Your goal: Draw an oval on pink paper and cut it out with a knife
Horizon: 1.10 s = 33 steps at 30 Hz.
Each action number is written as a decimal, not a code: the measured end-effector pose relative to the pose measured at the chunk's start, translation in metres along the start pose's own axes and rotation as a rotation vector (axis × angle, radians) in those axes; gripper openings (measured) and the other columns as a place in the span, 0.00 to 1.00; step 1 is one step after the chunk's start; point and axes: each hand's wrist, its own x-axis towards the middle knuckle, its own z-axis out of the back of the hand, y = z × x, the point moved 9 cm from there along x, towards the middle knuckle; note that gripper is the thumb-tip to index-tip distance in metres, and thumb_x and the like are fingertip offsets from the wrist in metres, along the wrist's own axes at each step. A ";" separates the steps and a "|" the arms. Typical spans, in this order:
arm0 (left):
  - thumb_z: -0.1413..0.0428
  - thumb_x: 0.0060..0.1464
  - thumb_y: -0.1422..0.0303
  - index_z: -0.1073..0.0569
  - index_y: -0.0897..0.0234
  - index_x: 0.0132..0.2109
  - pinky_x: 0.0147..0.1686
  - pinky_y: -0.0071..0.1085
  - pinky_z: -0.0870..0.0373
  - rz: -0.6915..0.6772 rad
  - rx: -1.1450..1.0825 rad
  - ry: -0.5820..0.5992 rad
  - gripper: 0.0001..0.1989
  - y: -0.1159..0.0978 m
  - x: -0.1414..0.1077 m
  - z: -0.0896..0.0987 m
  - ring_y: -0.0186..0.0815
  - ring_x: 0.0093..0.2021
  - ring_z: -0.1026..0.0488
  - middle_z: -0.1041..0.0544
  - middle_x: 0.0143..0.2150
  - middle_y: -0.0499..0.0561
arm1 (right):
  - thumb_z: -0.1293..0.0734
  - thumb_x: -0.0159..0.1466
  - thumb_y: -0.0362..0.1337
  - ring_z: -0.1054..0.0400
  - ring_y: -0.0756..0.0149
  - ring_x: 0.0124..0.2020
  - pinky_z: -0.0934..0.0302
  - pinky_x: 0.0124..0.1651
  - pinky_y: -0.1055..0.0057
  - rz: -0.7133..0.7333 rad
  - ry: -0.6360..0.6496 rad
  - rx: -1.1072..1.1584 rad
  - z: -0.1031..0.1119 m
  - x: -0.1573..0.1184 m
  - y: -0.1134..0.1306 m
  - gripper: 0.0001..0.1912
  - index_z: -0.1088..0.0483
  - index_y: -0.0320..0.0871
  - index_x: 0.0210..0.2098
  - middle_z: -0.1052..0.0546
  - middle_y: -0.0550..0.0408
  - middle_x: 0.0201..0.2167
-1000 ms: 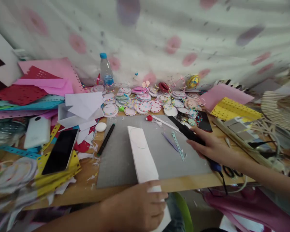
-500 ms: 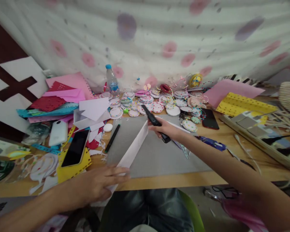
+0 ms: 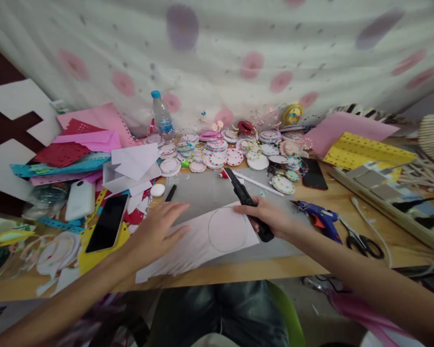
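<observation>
A white sheet of paper [image 3: 188,246] lies at a slant over the front of the grey mat [image 3: 195,193], with a circle outlined on its right half. My left hand [image 3: 162,226] hovers at the paper's upper left edge, fingers apart and nothing in them. My right hand [image 3: 262,217] is closed around a long, slim black hand tool [image 3: 244,193], whose narrow end points up and left. What kind of tool it is, I cannot make out. My right fingers are at the paper's upper right, beside the circle.
Decorated round discs [image 3: 217,158] crowd the back. On the left are coloured sheets [image 3: 68,147], a black-screened phone [image 3: 108,224] and a marker [image 3: 171,193]. A blue glue gun [image 3: 318,212], scissors [image 3: 361,241] and a power strip [image 3: 376,193] lie right; a bottle [image 3: 162,115] stands behind.
The paper, held on edge before, now lies flatter with its circle showing. My left hand has let go and moved up. My right hand has moved right and down with the black tool.
</observation>
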 end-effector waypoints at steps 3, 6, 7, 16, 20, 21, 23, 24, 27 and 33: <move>0.50 0.58 0.55 0.27 0.64 0.49 0.45 0.33 0.32 0.071 -0.310 0.181 0.20 -0.029 0.027 -0.031 0.39 0.44 0.27 0.23 0.44 0.52 | 0.28 0.50 0.51 0.49 0.79 0.09 0.55 0.14 0.78 0.003 0.030 0.062 -0.010 -0.014 0.006 0.25 0.42 0.43 0.15 0.38 0.64 0.07; 0.47 0.56 0.55 0.27 0.64 0.37 0.32 0.26 0.37 0.099 -0.496 0.222 0.15 -0.041 0.034 -0.037 0.33 0.33 0.31 0.27 0.31 0.45 | 0.26 0.49 0.50 0.50 0.79 0.09 0.56 0.14 0.78 0.000 0.040 0.108 -0.013 -0.028 0.008 0.24 0.42 0.43 0.15 0.38 0.64 0.07; 0.46 0.55 0.55 0.27 0.64 0.34 0.31 0.25 0.39 0.105 -0.539 0.202 0.15 -0.041 0.034 -0.034 0.32 0.32 0.33 0.28 0.29 0.44 | 0.26 0.49 0.50 0.50 0.79 0.09 0.57 0.14 0.78 -0.012 0.054 0.121 -0.014 -0.032 0.006 0.25 0.42 0.43 0.15 0.39 0.65 0.06; 0.43 0.50 0.60 0.29 0.65 0.28 0.30 0.26 0.42 0.250 -0.686 0.133 0.12 -0.027 0.025 -0.038 0.32 0.30 0.35 0.31 0.26 0.44 | 0.32 0.57 0.54 0.48 0.76 0.12 0.54 0.16 0.78 -0.013 0.019 -0.063 -0.009 -0.034 0.000 0.20 0.37 0.43 0.29 0.37 0.66 0.10; 0.44 0.48 0.54 0.28 0.66 0.34 0.31 0.30 0.35 0.351 -0.827 0.021 0.17 0.005 0.042 -0.061 0.37 0.33 0.29 0.25 0.32 0.50 | 0.40 0.62 0.54 0.41 0.73 0.16 0.48 0.19 0.77 0.021 -0.178 -0.173 0.023 -0.028 0.002 0.19 0.38 0.44 0.36 0.34 0.65 0.14; 0.44 0.47 0.52 0.28 0.66 0.36 0.31 0.31 0.33 0.370 -0.839 0.006 0.19 0.013 0.045 -0.068 0.38 0.34 0.28 0.24 0.34 0.51 | 0.41 0.62 0.55 0.40 0.72 0.17 0.46 0.20 0.77 0.033 -0.195 -0.192 0.029 -0.029 0.001 0.19 0.39 0.44 0.36 0.34 0.65 0.15; 0.45 0.48 0.51 0.29 0.67 0.38 0.32 0.34 0.31 0.409 -0.824 -0.020 0.22 0.026 0.047 -0.079 0.41 0.36 0.26 0.23 0.36 0.55 | 0.42 0.63 0.55 0.38 0.70 0.16 0.45 0.20 0.75 0.054 -0.197 -0.251 0.034 -0.033 -0.001 0.18 0.43 0.46 0.36 0.33 0.64 0.17; 0.46 0.48 0.51 0.29 0.68 0.39 0.33 0.35 0.30 0.427 -0.804 -0.032 0.23 0.031 0.046 -0.083 0.42 0.36 0.25 0.23 0.36 0.56 | 0.43 0.64 0.54 0.37 0.69 0.16 0.44 0.20 0.74 0.053 -0.182 -0.313 0.034 -0.036 -0.004 0.17 0.44 0.46 0.36 0.33 0.64 0.18; 0.44 0.49 0.53 0.30 0.71 0.47 0.45 0.46 0.31 0.461 -0.694 -0.095 0.26 0.039 0.033 -0.082 0.49 0.44 0.27 0.24 0.43 0.62 | 0.45 0.66 0.50 0.32 0.64 0.18 0.41 0.23 0.70 0.038 -0.087 -0.642 0.023 -0.046 -0.008 0.15 0.43 0.45 0.41 0.29 0.60 0.20; 0.47 0.50 0.44 0.44 0.73 0.64 0.63 0.49 0.48 0.134 -0.042 -0.157 0.45 0.013 0.020 -0.064 0.53 0.66 0.47 0.44 0.66 0.67 | 0.47 0.69 0.38 0.25 0.56 0.36 0.37 0.34 0.67 0.262 0.106 -1.138 -0.015 -0.049 0.008 0.24 0.50 0.39 0.62 0.22 0.42 0.42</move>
